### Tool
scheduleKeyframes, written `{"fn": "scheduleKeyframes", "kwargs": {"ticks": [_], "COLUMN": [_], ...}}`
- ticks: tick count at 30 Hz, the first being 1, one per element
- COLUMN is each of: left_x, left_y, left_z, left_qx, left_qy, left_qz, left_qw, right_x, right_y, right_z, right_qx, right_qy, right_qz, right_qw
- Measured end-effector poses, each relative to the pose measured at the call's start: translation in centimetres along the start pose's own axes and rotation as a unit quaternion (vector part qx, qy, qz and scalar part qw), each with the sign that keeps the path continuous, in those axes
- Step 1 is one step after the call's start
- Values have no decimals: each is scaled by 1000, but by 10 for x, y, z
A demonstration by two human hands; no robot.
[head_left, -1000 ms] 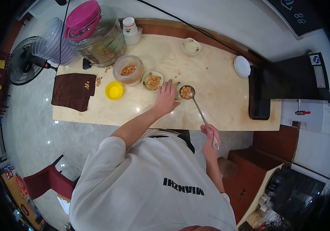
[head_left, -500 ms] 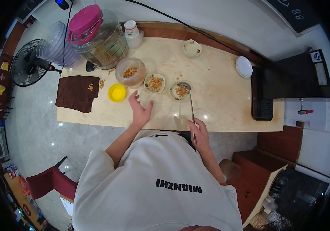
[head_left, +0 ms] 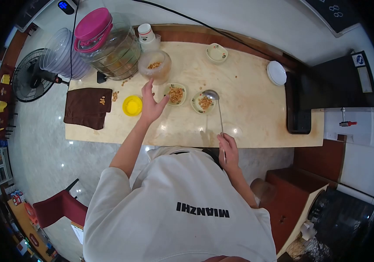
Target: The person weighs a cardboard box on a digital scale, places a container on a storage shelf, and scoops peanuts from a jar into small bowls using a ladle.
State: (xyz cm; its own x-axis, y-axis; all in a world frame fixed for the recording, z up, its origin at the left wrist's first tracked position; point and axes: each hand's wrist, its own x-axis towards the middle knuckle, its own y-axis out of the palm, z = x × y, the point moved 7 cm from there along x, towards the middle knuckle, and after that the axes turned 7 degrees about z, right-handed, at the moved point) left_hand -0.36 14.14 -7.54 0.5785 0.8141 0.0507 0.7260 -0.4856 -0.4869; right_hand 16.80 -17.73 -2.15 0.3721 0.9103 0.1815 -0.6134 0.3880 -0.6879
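My right hand (head_left: 228, 150) grips the long handle of a metal ladle (head_left: 211, 94). The ladle's bowl hangs at the far edge of a small patterned dish (head_left: 198, 107) of what look like peanuts (head_left: 205, 103). My left hand (head_left: 153, 106) is open, its fingers apart and reaching toward a clear plastic jar (head_left: 163, 72) with more nuts inside. Its fingertips are at the jar's near side; whether they touch I cannot tell. Just right of that hand sits a second dish of nuts (head_left: 176, 94). A yellow lid (head_left: 132, 105) lies to its left.
A big glass jar with a pink lid (head_left: 93, 24), paper cups (head_left: 145, 31) and stacked plastic tubs (head_left: 60, 56) stand at the back left. Left lies a brown cloth (head_left: 86, 107). Another dish (head_left: 217, 53), white bowls (head_left: 276, 73) and a black dispenser (head_left: 339, 83) are farther right.
The plastic jar has shifted away from me and to the right, and its mouth is turned differently. My left hand has moved forward toward it. The ladle's bowl has turned and shifted slightly.
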Motion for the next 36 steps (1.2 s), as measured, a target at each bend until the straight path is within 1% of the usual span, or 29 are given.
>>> {"fn": "scheduleKeyframes", "kwargs": {"ticks": [1, 3, 4, 6, 7, 9, 10, 12, 13, 15, 16, 18, 19, 21, 22, 24, 25, 27, 28, 30, 31, 33, 34, 36], "left_x": [7, 18, 18, 9, 8, 7, 10, 20, 23, 27, 26, 21, 20, 15, 16, 12, 15, 18, 22, 28, 31, 37, 39, 49], "left_y": [3, 14, 17, 45, 52, 64, 70, 70, 70, 64, 64, 65, 66, 92, 98, 131, 138, 157, 164, 180, 180, 180, 178, 166], "left_z": [5, 9, 3, -11, -13, -7, 1, 26, 24, 25, 21, -1, -14, -48, -56, -68, -71, -74, -71, -62, -65, -64, -69, -66], "left_qx": [0, 48, 48, 182, 182, 264, 263, 179, 179, 148, 148, 260, 260, 325, 325, 365, 365, 383, 383, 414, 414, 408, 409, 407], "left_qy": [0, 36, 39, 48, 50, 16, 19, -34, -32, -55, -54, 7, 7, 103, 102, 172, 172, 206, 208, 219, 221, 180, 182, 87], "left_qz": [1, 30, 32, 128, 133, 134, 138, 98, 100, 64, 65, 21, 22, 173, 173, 306, 305, 343, 343, 360, 361, 385, 387, 357], "left_qw": [1000, 998, 998, 974, 973, 955, 955, 978, 978, 985, 985, 965, 965, 924, 924, 862, 862, 832, 832, 807, 806, 808, 806, 836], "right_x": [-1, -5, -6, -10, -11, -14, -16, -19, -21, -26, -27, -30, -30, -33, -32, -29, -29, -29, -29, -31, -33, -40, -42, -48], "right_y": [0, -4, -5, -9, -10, -13, -14, -15, -15, -14, -15, -18, -19, -21, -22, -28, -29, -32, -33, -37, -38, -38, -39, -39], "right_z": [0, 1, 1, 1, 1, 3, 2, 1, -1, -4, -4, -6, -8, -13, -12, -7, -6, -7, -7, -6, -7, -14, -16, -23], "right_qx": [0, 20, 20, 17, 17, 26, 24, 32, 31, 36, 36, 37, 37, 34, 34, 29, 29, 32, 31, 30, 29, 45, 45, 48], "right_qy": [1, 7, 8, 15, 19, 15, 18, 17, 18, 32, 33, 48, 48, 54, 54, 53, 53, 52, 52, 56, 58, 85, 87, 103], "right_qz": [-1, -28, -31, -37, -40, -53, -55, -59, -61, -55, -56, -81, -82, -109, -108, -128, -128, -138, -139, -157, -159, -170, -173, -180], "right_qw": [1000, 999, 999, 999, 999, 998, 998, 998, 998, 997, 997, 995, 995, 992, 992, 990, 990, 989, 988, 985, 985, 981, 980, 977]}}
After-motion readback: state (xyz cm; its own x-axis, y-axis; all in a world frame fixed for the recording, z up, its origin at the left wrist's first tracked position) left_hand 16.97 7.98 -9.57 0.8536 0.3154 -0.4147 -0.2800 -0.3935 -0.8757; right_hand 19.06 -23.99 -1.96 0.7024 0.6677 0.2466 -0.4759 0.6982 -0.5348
